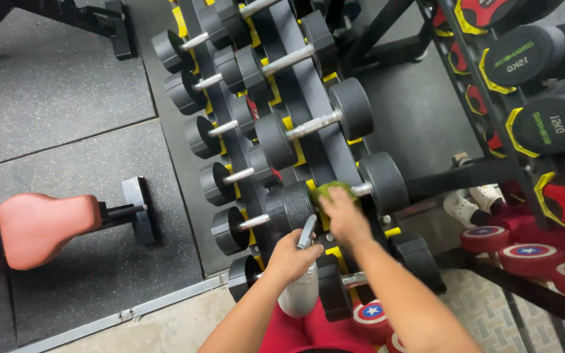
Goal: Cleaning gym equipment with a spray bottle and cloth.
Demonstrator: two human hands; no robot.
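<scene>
Dumbbells fill the rack (pixel 325 157) below me in two slanted rows, handles facing up so each can be reached from the front. My right hand (pixel 342 216) is flattened over a green cloth (pixel 330 189), fingers spread and pressing it onto the chrome handle of one dumbbell (pixel 380 183) in the nearer row; the cloth wraps the bar where a grip would go. My left hand (pixel 290 256) is curled firmly round the neck of a spray bottle (pixel 300 291), nozzle up, held just beside the cloth and close to my body, ready at the same dumbbell. Further dumbbells sit on a second rack (pixel 492 111) to the right, a padded bench (pixel 40 229) to the left.
</scene>
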